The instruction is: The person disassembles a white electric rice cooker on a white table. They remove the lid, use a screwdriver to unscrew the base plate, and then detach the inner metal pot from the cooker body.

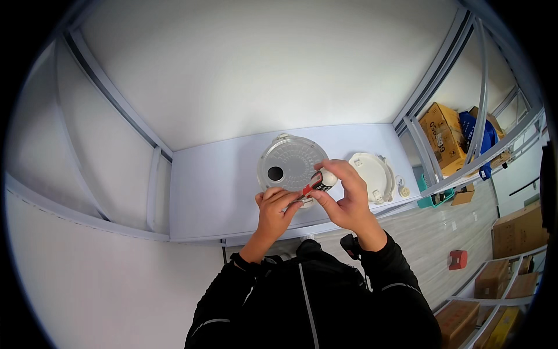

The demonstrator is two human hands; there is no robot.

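Note:
In my right hand (pixel 352 205) is a screwdriver (pixel 319 180) with a red, black and white handle, gripped between thumb and fingers. The shaft points down and left toward my left hand (pixel 273 212). My left fingers are pinched together around the shaft's end; whether a screw sits at the tip is too small to tell. Just beyond both hands lies a round silver metal plate (pixel 296 154) in a pale housing, with a black circular spot (pixel 275 173) on it. The hands cover its near right edge.
A white round plastic cover (pixel 372 174) lies on the table (pixel 203 174) at the right, beside a small cream round part (pixel 403 189). Metal frame posts stand at both sides. Cardboard boxes (pixel 440 136), a teal basket (pixel 437 198) and a red stool (pixel 458 259) are farther right.

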